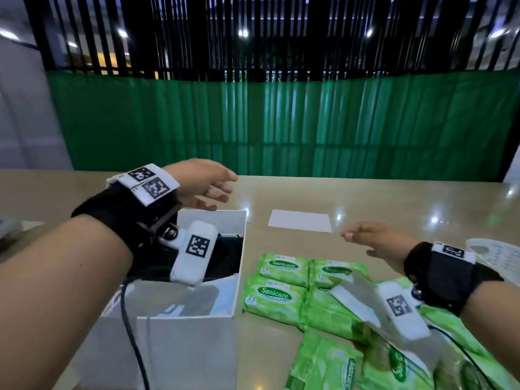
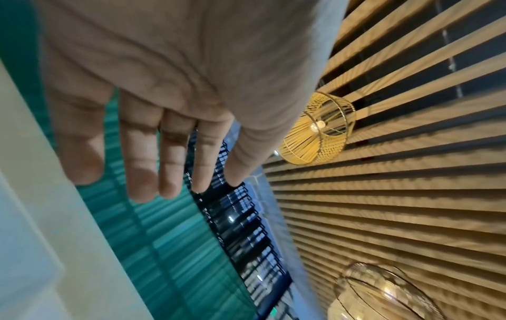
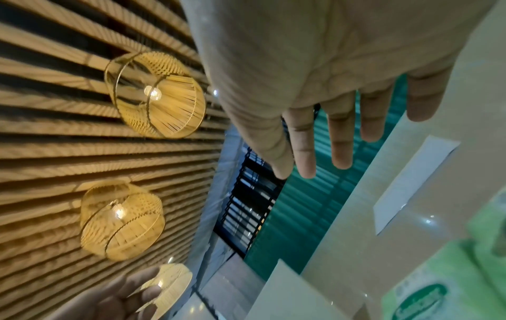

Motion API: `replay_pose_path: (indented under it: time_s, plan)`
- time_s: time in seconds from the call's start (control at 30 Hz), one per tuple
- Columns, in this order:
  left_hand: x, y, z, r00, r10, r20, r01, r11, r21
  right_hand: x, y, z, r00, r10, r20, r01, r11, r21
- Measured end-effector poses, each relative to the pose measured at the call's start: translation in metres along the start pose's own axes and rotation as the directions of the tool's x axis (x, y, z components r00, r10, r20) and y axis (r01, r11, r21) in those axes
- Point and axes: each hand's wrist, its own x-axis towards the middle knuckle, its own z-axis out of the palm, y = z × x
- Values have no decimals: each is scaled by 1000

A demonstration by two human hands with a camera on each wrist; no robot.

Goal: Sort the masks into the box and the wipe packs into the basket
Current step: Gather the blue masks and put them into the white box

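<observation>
A white box [image 1: 237, 220] stands open at the left of the table, with dark and pale masks [image 1: 225, 260] inside. My left hand [image 1: 209, 182] hovers above its far edge, fingers [image 2: 142, 173] straight and empty. Several green Sanicare wipe packs [image 1: 277, 294] lie to the right of the box. My right hand [image 1: 374, 237] floats above the table beyond the packs, fingers [image 3: 339, 140] loose, holding nothing. A clear-wrapped mask [image 1: 357, 299] lies on the packs, under the right wrist. A white perforated basket [image 1: 501, 257] shows at the far right edge.
A white sheet of paper [image 1: 300, 220] lies flat on the beige table [image 1: 394, 198] between the hands. A green fence panel [image 1: 281, 122] rises behind the table's far edge. Woven lamps [image 3: 156, 95] hang from a slatted ceiling overhead.
</observation>
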Motion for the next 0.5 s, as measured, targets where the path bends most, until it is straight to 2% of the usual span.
replay_pose_path:
  time_s: [0.17,0.3,0.37,0.43,0.5]
  plan:
    - [-5,19,77,980,72,185,-100,985,144,-25,36,-48,989,144,-30,-145,987,-70]
    - [-4,13,139,949,25,315,-138,930,342,-41,54,-63,962,271,33,-258,942,-214]
    - [-4,4,165,929,-24,368,-179,843,508,-44,61,-64,948,315,44,-280,893,-351]
    - [-3,-9,188,910,-72,408,-237,718,655,-45,65,-61,941,335,52,-274,843,-462]
    - [2,-27,206,902,-142,407,-246,605,757,-45,67,-55,932,352,82,-259,809,-528]
